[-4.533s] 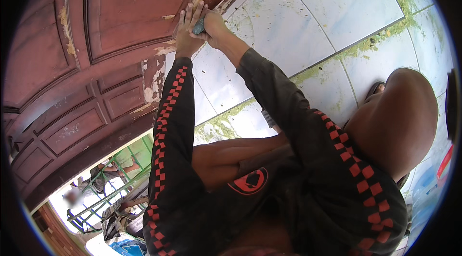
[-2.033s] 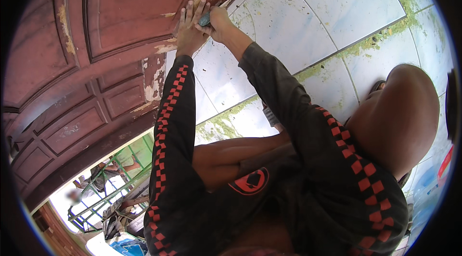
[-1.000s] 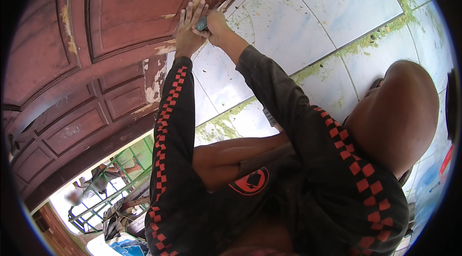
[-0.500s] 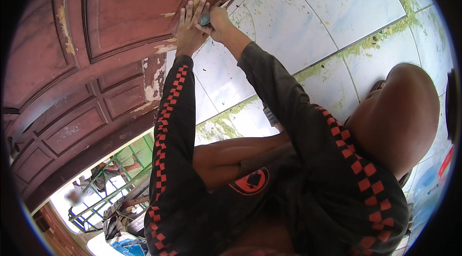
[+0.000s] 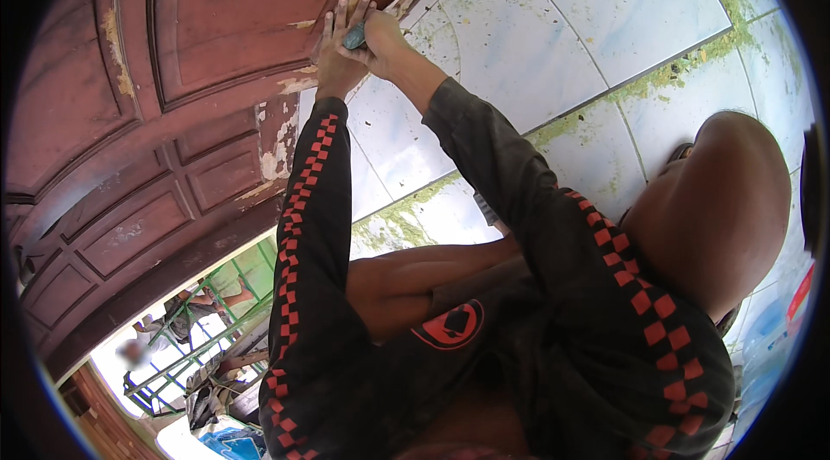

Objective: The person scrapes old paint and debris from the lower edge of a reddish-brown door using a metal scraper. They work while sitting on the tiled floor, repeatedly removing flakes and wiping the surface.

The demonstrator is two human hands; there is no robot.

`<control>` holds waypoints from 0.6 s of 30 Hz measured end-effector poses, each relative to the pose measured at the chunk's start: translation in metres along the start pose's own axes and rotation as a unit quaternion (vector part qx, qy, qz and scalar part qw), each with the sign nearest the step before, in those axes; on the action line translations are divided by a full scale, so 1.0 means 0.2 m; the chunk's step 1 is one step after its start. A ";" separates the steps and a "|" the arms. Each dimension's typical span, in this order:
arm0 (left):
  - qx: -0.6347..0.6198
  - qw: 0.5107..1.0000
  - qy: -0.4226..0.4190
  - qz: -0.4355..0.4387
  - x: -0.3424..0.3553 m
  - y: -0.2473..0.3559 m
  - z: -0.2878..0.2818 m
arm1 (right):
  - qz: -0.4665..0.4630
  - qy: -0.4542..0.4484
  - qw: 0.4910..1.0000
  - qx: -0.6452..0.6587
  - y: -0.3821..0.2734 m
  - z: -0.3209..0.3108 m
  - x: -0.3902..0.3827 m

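Observation:
My left hand (image 5: 338, 67) lies against the reddish-brown wooden door (image 5: 259, 23) with its fingers stretched out, close to the peeling edge. Beside it my right hand (image 5: 386, 43) is closed around a small tool with a teal handle (image 5: 354, 36). The rounded end of that handle pokes out from the fist over the left hand's fingers. Its working end is hidden, so I cannot tell its exact kind. Bare, pale patches and flaked paint show along the door edge near both hands.
White floor tiles (image 5: 519, 36) carry scattered greenish-yellow flakes (image 5: 566, 124). My bent knee (image 5: 709, 209) rises at the right, near a clear plastic bag (image 5: 765, 348). A green metal frame (image 5: 203, 352) stands at the lower left, with a person (image 5: 143, 348) beyond it.
My right hand and the teal handle have shifted slightly left, across the left hand's fingers. My left hand stays in place on the door.

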State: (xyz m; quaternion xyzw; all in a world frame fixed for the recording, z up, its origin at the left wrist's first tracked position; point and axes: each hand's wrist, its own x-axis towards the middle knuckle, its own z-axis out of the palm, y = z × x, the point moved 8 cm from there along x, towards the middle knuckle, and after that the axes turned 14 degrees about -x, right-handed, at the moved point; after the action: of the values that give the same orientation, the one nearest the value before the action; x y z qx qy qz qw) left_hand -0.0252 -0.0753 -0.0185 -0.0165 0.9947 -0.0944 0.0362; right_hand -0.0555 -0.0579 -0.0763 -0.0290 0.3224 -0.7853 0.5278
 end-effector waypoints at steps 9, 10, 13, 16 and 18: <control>0.016 1.000 0.000 0.007 -0.06 0.00 -0.05 | 0.070 0.012 0.994 0.083 -0.05 0.06 -0.12; 0.015 1.000 -0.004 0.002 -0.08 -0.01 -0.04 | 0.085 0.012 0.992 0.096 -0.07 0.07 -0.18; -0.008 1.000 0.013 0.025 0.07 0.05 -0.07 | -0.026 0.044 0.998 -0.046 0.07 -0.10 0.12; 0.021 1.000 -0.020 -0.013 -0.07 -0.02 -0.02 | 0.036 0.004 0.999 0.028 0.08 -0.01 -0.02; 0.005 1.000 -0.009 -0.012 -0.09 -0.03 -0.04 | 0.090 0.000 0.991 0.103 -0.04 0.03 -0.15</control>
State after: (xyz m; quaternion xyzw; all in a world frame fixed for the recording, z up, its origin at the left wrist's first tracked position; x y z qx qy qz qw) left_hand -0.0079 -0.0785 -0.0090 -0.0295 0.9936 -0.0999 0.0438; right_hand -0.0463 -0.0325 -0.0588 0.0542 0.2412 -0.7637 0.5963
